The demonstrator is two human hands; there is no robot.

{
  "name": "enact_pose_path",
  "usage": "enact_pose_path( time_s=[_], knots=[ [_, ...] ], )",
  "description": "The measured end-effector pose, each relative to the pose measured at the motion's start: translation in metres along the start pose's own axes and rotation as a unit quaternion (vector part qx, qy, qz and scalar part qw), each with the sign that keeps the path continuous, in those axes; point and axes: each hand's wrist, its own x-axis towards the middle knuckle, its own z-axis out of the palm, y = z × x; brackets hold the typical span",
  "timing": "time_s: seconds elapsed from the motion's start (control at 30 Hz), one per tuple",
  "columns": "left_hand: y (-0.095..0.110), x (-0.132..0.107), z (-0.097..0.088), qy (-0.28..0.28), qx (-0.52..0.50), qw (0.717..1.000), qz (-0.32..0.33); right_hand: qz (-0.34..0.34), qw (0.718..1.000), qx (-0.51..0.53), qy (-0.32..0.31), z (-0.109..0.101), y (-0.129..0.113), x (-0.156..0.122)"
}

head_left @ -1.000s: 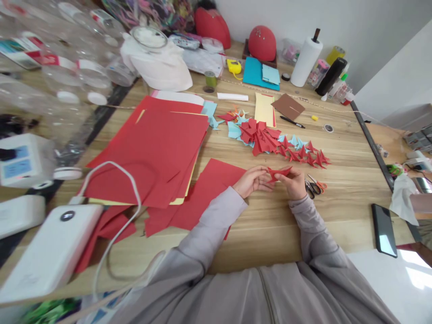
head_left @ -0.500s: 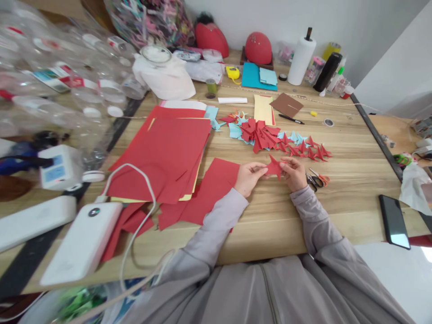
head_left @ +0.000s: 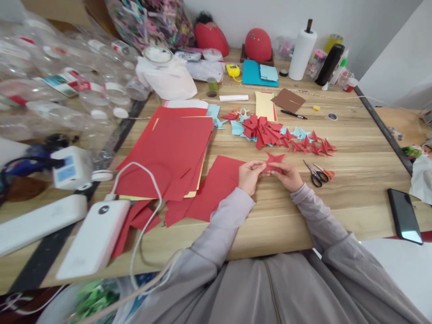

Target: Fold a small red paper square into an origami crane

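Between my two hands, above the wooden table [head_left: 276, 211], is a red folded paper star [head_left: 274, 158] with pointed tips. My left hand [head_left: 249, 174] pinches its lower left side. From the right, my right hand [head_left: 286, 174] grips its lower edge, and the fingers of both hands nearly meet. Part of the folded paper is hidden behind the fingers. Black-handled scissors [head_left: 317, 176] and an orange-handled pair [head_left: 326, 171] lie just right of my right hand. Beyond my hands sits a pile of red folded paper pieces [head_left: 261, 130], with light blue ones among them.
A stack of red paper sheets [head_left: 168, 157] lies to the left, near a white power bank [head_left: 96, 238] with a looped cable. Plastic bottles [head_left: 91, 85] crowd the far left. A phone [head_left: 404, 216] lies at the right edge. A black pen [head_left: 293, 114] rests beyond the pile.
The folded paper has turned in my fingers, its points now facing up and away. My right hand has shifted left and lower on it, closer to my left hand. The view has shifted slightly.
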Motion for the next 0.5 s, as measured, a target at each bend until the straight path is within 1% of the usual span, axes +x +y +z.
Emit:
enact_pose_path(
  time_s=[0.17, 0.3, 0.37, 0.43, 0.5],
  knots=[
    [-0.0004, -0.0002, 0.0009, -0.012, 0.024, 1.0, 0.005, 0.046, 0.998, 0.04, -0.005, -0.0043, 0.0048, -0.0003],
    [-0.0011, 0.0018, 0.0013, -0.045, 0.044, 0.998, -0.009, 0.072, 0.994, 0.065, 0.049, -0.0041, 0.0063, 0.0036],
    [-0.0018, 0.0025, 0.0022, -0.039, 0.065, 0.997, 0.009, 0.081, 0.991, 0.092, 0.058, -0.0036, 0.0063, 0.0052],
    [-0.0023, 0.0028, 0.0033, -0.018, 0.075, 0.996, 0.045, 0.091, 0.986, 0.134, 0.044, -0.0024, 0.0058, 0.0058],
    [-0.0023, 0.0029, 0.0039, -0.012, 0.073, 0.995, 0.063, 0.102, 0.979, 0.176, 0.019, -0.0004, 0.0049, 0.0052]
  ],
)
